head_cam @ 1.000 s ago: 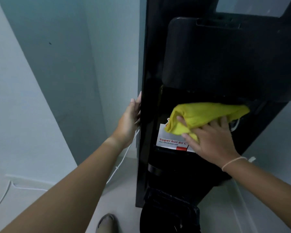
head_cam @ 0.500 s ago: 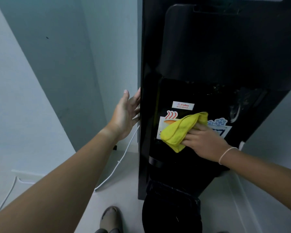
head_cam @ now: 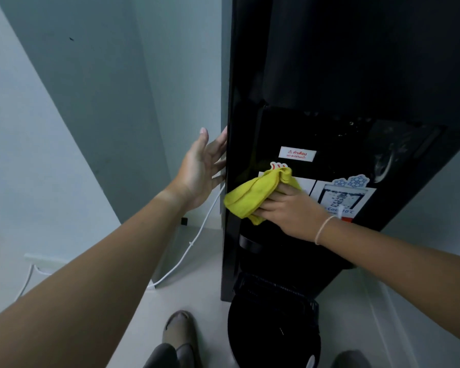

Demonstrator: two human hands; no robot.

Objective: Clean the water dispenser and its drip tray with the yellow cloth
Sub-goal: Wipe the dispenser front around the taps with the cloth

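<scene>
**Wiping the recess, one hand bracing**

I see the dispenser (head_cam: 356,75) standing tall and black in a corner, its left side close to the wall (head_cam: 104,102), which leaves only a narrow gap there. My left hand (head_cam: 202,171) fills that gap, fingers spread and flat against the side edge, holding nothing; I judge it is there to steady the cabinet against the push of wiping. My right hand (head_cam: 290,208) is clamped on the cloth (head_cam: 255,193), bunched and pressed to the recess's back panel over the hot-water sticker, with the cold sticker (head_cam: 343,197) bare to its right. Open room lies rightward and down; the recess ceiling (spotted with droplets) caps travel upward. The tray (head_cam: 274,293) sits below, dark and untouched by the cloth. A white cable (head_cam: 197,235) trails down the left gap, worth avoiding.
</scene>
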